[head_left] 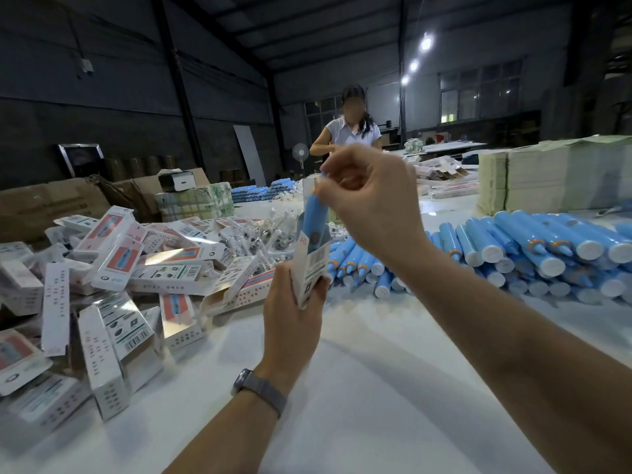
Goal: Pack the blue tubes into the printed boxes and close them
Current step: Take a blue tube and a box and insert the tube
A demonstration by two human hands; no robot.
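- Gripping the printed box near its bottom end, your left hand wraps its fingers round it and holds it upright, top flap open.
- Left of that grip, filled printed boxes lie heaped on the white table.
- Above it, your right hand pinches the blue tube, partly inside the box.
- Right of your grip, loose blue tubes are piled.

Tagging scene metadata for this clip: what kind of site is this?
Probably a packing floor in a warehouse or small factory. A long white table holds a stack of loose blue tubes and a heap of printed boxes, cardboard cartons stand behind, and a second person works farther down under a steel-framed roof.
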